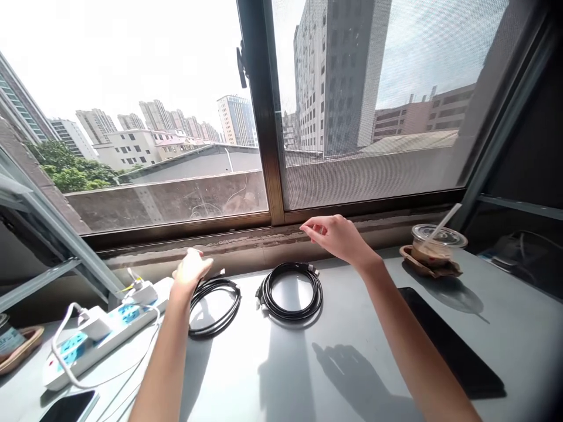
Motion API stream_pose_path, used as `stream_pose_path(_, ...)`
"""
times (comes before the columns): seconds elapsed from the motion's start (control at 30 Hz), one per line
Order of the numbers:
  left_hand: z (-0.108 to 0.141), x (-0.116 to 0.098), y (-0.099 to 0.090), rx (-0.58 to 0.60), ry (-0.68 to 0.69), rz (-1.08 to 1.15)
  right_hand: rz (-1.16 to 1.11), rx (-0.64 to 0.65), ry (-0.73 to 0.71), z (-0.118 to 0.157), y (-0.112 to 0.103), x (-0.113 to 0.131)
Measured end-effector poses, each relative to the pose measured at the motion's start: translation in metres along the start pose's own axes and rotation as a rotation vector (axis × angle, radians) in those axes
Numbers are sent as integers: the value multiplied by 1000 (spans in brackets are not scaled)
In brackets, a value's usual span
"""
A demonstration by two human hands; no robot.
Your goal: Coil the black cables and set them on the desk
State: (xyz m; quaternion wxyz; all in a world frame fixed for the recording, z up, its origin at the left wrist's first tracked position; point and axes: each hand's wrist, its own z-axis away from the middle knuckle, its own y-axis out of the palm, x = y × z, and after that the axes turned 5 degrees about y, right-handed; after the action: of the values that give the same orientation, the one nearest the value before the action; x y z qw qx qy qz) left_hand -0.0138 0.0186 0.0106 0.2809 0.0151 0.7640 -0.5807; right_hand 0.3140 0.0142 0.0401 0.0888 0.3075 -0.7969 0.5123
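Two coiled black cables lie on the pale grey table. My left hand is over the upper left edge of the left coil; its fingers are partly hidden, and I cannot tell whether it touches the cable. The right coil lies flat, with a metal plug at its upper right and more connector ends at its left. My right hand is raised above and to the right of this coil, apart from it, with fingers curled together. Whether anything small is between those fingers cannot be made out.
A white power strip with plugged chargers and cords is at the left, near a phone. At the right are a black slab and a lidded drink cup in a cardboard holder. The window frame stands behind.
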Motion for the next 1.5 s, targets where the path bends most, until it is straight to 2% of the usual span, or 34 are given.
stream_pose_path(0.1, 11, -1, -29, -263, -38, 100, -11, 43, -8, 1, 1, 3)
stream_pose_path(0.2, 23, -8, -48, -456, 10, 274, -10, 69, -22, 2, 4, 5)
stream_pose_path(0.3, 36, -26, -54, -559, 137, 573, -6, 94, -39, 4, 8, 9)
stream_pose_path(0.4, 48, -51, -49, -601, 259, 842, -15, 129, -62, 7, 11, 15)
stream_pose_path(0.5, 60, -73, -39, -532, 353, 1037, -62, 182, -117, 11, 12, 25)
stream_pose_path(0.57, 67, -83, -32, -432, 376, 1112, -115, 220, -177, 15, 13, 32)
stream_pose_path(0.77, 94, -104, -13, -142, 332, 1227, -349, 342, -316, 30, 18, 57)
stream_pose_path(0.93, 114, -114, -1, 10, 344, 1205, -329, 313, -400, 36, 20, 66)
stream_pose_path(1.03, 118, -114, 0, -15, 401, 1166, -311, 312, -407, 36, 16, 65)
stream_pose_path(1.13, 117, -112, -2, -94, 504, 1072, -298, 302, -382, 35, 16, 62)
stream_pose_path(1.33, 113, -108, -5, -242, 646, 652, -176, 221, -336, 32, 20, 61)
stream_pose_path(1.4, 111, -106, -7, -252, 689, 575, -159, 179, -325, 32, 18, 61)
stream_pose_path(1.5, 108, -104, -11, -194, 729, 587, -221, 170, -312, 31, 14, 61)
